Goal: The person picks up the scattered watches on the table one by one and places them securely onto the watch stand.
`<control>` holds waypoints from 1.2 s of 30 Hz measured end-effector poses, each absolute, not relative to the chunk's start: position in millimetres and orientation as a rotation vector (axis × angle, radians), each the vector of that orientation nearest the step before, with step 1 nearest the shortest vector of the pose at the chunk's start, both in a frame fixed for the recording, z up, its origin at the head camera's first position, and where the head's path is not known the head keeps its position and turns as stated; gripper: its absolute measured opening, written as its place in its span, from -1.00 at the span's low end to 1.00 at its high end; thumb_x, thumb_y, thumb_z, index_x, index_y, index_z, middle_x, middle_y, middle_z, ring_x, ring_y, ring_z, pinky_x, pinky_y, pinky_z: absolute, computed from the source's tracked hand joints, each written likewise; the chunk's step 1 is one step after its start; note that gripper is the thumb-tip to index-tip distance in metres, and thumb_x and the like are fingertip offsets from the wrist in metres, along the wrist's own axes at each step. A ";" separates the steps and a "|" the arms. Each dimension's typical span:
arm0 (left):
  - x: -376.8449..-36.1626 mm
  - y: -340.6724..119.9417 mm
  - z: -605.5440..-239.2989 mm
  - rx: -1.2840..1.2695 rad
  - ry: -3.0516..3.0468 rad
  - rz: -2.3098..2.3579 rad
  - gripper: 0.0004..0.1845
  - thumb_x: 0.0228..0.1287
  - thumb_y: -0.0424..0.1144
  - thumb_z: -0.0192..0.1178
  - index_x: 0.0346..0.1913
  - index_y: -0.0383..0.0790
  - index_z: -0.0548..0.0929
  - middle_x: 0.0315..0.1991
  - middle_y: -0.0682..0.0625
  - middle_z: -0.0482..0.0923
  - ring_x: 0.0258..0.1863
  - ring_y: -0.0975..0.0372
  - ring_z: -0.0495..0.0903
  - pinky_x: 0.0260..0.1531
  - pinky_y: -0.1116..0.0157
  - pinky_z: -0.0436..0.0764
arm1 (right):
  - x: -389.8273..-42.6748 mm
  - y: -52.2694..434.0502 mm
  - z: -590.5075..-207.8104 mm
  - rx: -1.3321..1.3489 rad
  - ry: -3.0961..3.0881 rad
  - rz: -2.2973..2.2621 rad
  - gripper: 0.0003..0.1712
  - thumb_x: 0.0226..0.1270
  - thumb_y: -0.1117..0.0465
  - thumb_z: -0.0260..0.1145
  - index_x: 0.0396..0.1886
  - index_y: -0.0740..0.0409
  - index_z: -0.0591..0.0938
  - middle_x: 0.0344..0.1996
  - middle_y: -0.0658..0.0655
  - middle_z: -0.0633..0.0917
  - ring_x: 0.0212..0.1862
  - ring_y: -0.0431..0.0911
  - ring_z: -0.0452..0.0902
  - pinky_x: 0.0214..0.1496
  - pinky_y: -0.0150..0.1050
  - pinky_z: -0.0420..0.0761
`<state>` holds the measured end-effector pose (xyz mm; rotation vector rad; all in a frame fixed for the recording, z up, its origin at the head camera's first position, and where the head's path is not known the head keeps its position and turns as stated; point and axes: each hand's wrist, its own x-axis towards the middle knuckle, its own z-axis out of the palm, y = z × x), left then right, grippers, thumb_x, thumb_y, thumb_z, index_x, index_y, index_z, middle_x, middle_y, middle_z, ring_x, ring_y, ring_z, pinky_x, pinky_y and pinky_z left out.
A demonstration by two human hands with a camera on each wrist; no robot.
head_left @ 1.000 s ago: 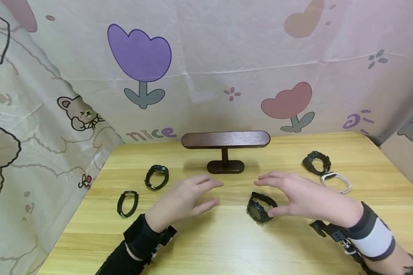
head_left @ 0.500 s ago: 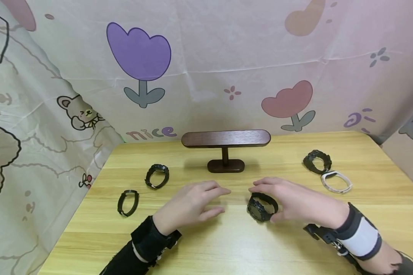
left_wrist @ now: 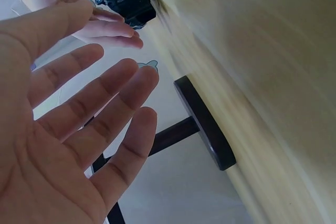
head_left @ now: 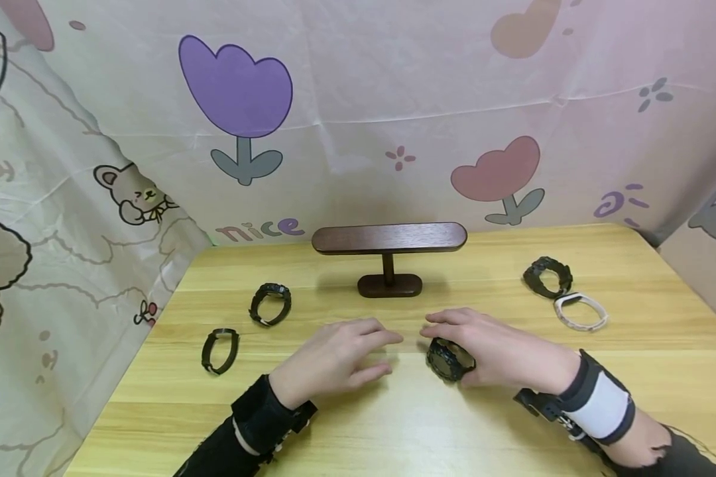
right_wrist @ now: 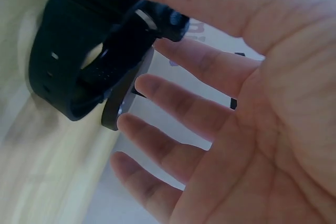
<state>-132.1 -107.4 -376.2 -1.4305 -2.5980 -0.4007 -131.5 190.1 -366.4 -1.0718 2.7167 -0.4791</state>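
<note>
A chunky black digital watch stands on its side on the table, its round face toward the front left. My right hand is around its right side, the thumb at the near edge and the fingers reaching past the far edge. In the right wrist view the fingers are nearly straight, with the thumb close over the watch's looped strap. My left hand hovers to the left of the watch with relaxed, spread fingers and holds nothing. Its bare palm shows in the left wrist view.
A dark wooden T-shaped display stand is at the back middle. At left lie a black watch and a slim black band. Another black watch touches a white band at right. A printed cloth hangs behind.
My right hand has moved left and down, bringing thumb and fingers around the black digital watch. My left hand has shifted slightly right toward it. The watch has stayed in place.
</note>
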 end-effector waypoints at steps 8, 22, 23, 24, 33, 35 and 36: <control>-130.9 -103.5 -378.7 -1.458 -2.616 -0.381 -0.52 0.46 0.02 0.40 0.34 -0.04 0.69 0.09 0.09 0.75 -0.18 0.35 0.71 -0.09 0.41 0.73 | -134.1 188.8 -372.0 -1.119 2.702 -0.479 -0.10 -0.13 0.30 0.76 0.35 0.12 0.67 0.35 0.22 0.66 0.36 0.27 0.57 0.38 0.29 0.61; -131.2 -103.2 -379.1 -1.459 -2.656 -0.394 -0.52 0.46 0.01 0.39 0.35 -0.04 0.68 0.12 0.07 0.74 -0.14 0.33 0.72 -0.07 0.40 0.74 | -141.6 192.2 -375.3 -1.145 2.694 -0.600 -0.19 -0.08 0.21 0.78 0.26 0.13 0.68 0.13 0.05 0.73 0.15 0.05 0.71 0.24 0.11 0.74; -131.7 -103.6 -379.7 -1.461 -2.647 -0.399 -0.52 0.46 0.00 0.40 0.34 -0.05 0.68 0.11 0.06 0.74 -0.12 0.32 0.73 -0.06 0.40 0.74 | -142.2 192.9 -375.1 -1.156 2.697 -0.610 -0.20 -0.08 0.20 0.78 0.25 0.14 0.68 0.13 0.06 0.72 0.15 0.05 0.71 0.25 0.11 0.74; -132.1 -104.1 -380.2 -1.462 -2.635 -0.407 -0.52 0.46 -0.01 0.40 0.34 -0.06 0.68 0.11 0.06 0.74 -0.11 0.32 0.73 -0.04 0.40 0.74 | -142.7 193.4 -374.8 -1.161 2.704 -0.616 -0.20 -0.08 0.19 0.78 0.24 0.14 0.68 0.14 0.07 0.71 0.15 0.05 0.71 0.26 0.11 0.74; -135.1 -110.0 -377.5 -1.438 -2.579 -0.443 -0.52 0.45 -0.04 0.42 0.33 -0.09 0.69 0.09 0.04 0.73 -0.18 0.33 0.71 -0.06 0.39 0.73 | -146.6 197.1 -370.9 -1.181 2.749 -0.676 -0.20 0.01 0.16 0.75 0.28 0.16 0.63 0.22 0.12 0.68 0.19 0.07 0.71 0.26 0.07 0.74; -135.8 -110.5 -377.6 -1.434 -2.583 -0.437 -0.52 0.46 -0.03 0.41 0.34 -0.09 0.68 0.09 0.04 0.73 -0.19 0.34 0.69 -0.07 0.40 0.72 | -147.1 197.8 -370.1 -1.195 2.757 -0.675 -0.20 0.04 0.13 0.74 0.30 0.16 0.62 0.23 0.11 0.69 0.21 0.07 0.71 0.28 0.07 0.73; -135.9 -110.9 -377.5 -1.432 -2.587 -0.434 -0.52 0.46 -0.02 0.40 0.35 -0.08 0.68 0.09 0.04 0.73 -0.19 0.35 0.69 -0.07 0.41 0.72 | -147.2 198.3 -369.6 -1.205 2.762 -0.674 -0.20 0.05 0.12 0.74 0.30 0.16 0.62 0.23 0.11 0.70 0.21 0.07 0.71 0.29 0.07 0.73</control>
